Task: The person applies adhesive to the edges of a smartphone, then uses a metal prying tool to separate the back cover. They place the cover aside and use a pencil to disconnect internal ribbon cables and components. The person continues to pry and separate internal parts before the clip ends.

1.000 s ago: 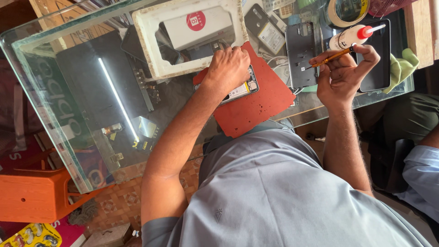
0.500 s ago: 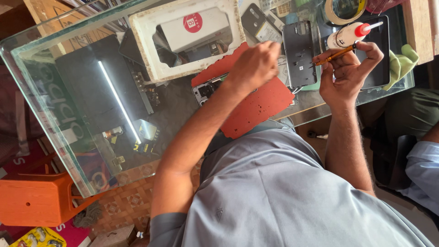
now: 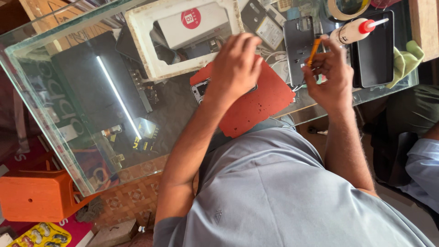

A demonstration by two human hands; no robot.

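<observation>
Glass counter [image 3: 68, 114], patterned tile floor [image 3: 132, 199]

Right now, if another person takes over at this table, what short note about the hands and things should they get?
Left hand: holds down the small phone on the red mat.
Right hand: pinches a thin orange tool above the glass table, apart from the phone.
Nearby: white bottle, black tray.
Done: phone lies on the mat.
Left: tool not yet at the phone, which the hand mostly hides.
</observation>
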